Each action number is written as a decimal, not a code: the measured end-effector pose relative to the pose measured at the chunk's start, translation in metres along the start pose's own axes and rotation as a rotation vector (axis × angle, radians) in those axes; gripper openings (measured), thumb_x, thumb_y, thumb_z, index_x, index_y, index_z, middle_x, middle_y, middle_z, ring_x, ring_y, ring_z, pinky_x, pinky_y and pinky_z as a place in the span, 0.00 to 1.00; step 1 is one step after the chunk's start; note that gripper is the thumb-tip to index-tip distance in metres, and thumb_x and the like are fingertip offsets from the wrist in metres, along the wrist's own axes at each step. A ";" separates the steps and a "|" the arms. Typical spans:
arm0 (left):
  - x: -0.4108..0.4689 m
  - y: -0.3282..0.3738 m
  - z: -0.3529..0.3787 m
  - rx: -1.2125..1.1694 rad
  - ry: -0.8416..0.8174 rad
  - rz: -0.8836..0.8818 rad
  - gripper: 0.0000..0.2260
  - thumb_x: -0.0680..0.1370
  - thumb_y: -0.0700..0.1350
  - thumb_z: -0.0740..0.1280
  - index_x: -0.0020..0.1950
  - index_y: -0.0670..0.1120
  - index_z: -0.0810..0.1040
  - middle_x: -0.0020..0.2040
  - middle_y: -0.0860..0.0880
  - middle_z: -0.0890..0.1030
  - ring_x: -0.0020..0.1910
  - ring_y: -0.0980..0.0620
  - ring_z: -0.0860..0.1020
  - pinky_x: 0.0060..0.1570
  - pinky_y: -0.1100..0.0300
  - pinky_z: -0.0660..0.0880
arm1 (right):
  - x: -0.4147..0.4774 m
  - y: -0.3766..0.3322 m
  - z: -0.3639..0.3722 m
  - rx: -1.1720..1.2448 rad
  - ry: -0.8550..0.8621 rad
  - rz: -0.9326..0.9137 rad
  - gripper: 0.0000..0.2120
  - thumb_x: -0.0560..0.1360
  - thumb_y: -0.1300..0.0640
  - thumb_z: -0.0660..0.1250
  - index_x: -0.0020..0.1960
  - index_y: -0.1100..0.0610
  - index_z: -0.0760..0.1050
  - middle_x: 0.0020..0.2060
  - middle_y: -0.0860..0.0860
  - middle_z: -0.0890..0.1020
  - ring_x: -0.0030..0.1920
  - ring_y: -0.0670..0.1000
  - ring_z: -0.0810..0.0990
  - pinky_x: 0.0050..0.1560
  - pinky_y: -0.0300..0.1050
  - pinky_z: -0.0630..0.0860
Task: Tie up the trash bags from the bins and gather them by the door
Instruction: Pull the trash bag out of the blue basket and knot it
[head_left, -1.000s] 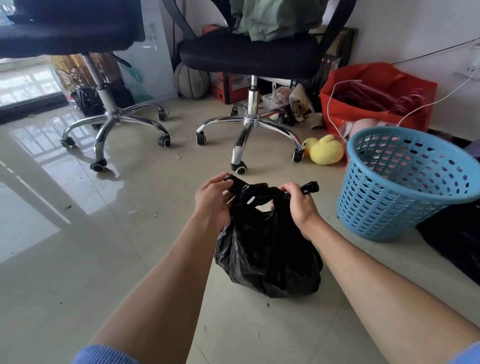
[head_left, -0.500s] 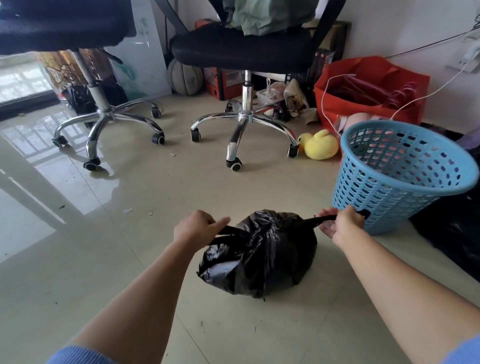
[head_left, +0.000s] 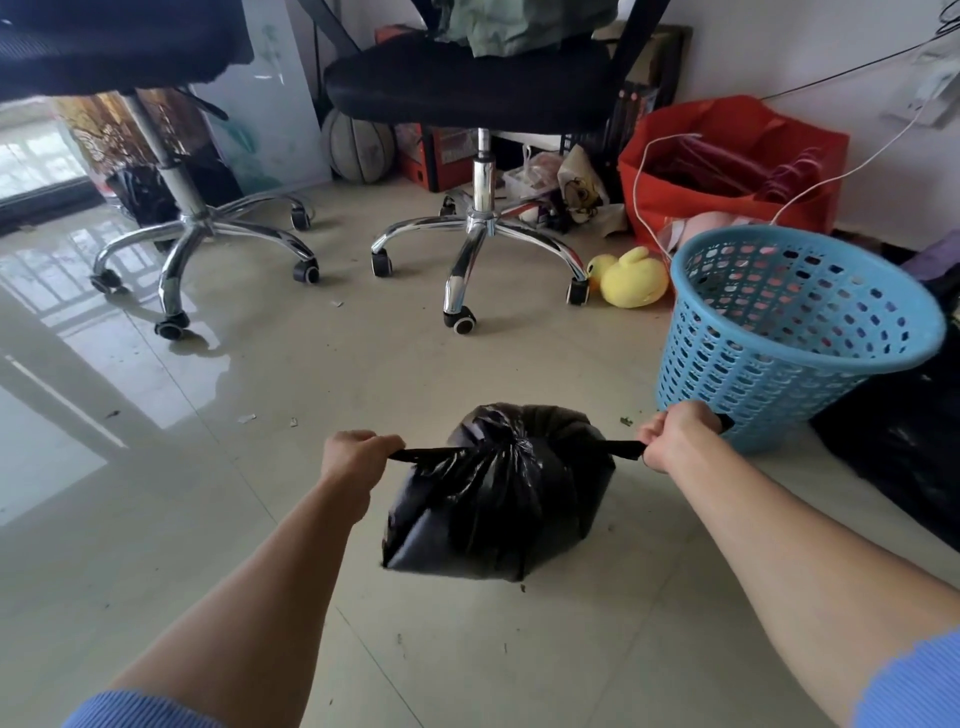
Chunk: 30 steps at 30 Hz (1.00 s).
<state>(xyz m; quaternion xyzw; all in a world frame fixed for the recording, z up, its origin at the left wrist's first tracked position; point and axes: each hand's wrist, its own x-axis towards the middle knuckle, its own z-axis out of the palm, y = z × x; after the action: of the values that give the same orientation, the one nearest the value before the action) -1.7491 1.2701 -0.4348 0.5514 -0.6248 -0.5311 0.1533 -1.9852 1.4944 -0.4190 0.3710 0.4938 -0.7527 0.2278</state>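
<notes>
A full black trash bag sits on the tiled floor in front of me, its mouth gathered into a knot on top. Two twisted black ends stretch sideways from that knot. My left hand grips the left end, fingers curled round it. My right hand grips the right end, pulled taut toward the blue perforated bin, which stands tilted just beyond that hand with no bag inside.
Two office chairs on chrome wheeled bases stand ahead. A yellow plush duck, a red bag with white cables and a basketball lie by the wall. More black plastic lies at the right.
My hands went from close together above the bag to far apart, drawing the two ends outward and tightening the knot. The bag top has sunk and closed.
</notes>
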 end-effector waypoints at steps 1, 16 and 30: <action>0.002 -0.002 -0.001 -0.008 0.037 -0.011 0.17 0.69 0.38 0.72 0.26 0.44 0.66 0.23 0.49 0.59 0.24 0.50 0.56 0.28 0.60 0.54 | -0.002 0.000 0.000 -0.002 0.006 -0.007 0.17 0.81 0.58 0.46 0.34 0.54 0.56 0.21 0.49 0.57 0.20 0.51 0.51 0.20 0.31 0.58; -0.007 0.004 0.013 -0.090 -0.280 -0.042 0.12 0.74 0.46 0.72 0.39 0.41 0.73 0.38 0.40 0.79 0.34 0.45 0.78 0.34 0.56 0.74 | -0.021 0.014 -0.012 -1.597 -0.409 0.172 0.29 0.70 0.36 0.71 0.56 0.60 0.76 0.49 0.60 0.82 0.41 0.57 0.85 0.43 0.48 0.81; -0.010 0.013 0.017 -0.439 -0.283 -0.173 0.08 0.75 0.33 0.68 0.52 0.37 0.72 0.48 0.37 0.77 0.43 0.42 0.80 0.37 0.50 0.83 | -0.027 0.063 0.007 -1.098 -0.658 -0.342 0.06 0.73 0.61 0.73 0.42 0.59 0.76 0.36 0.53 0.78 0.35 0.48 0.76 0.36 0.40 0.76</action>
<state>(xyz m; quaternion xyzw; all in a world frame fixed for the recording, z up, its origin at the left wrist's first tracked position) -1.7658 1.2849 -0.4264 0.4766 -0.4604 -0.7367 0.1346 -1.9262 1.4616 -0.4326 -0.1318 0.7623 -0.4912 0.4003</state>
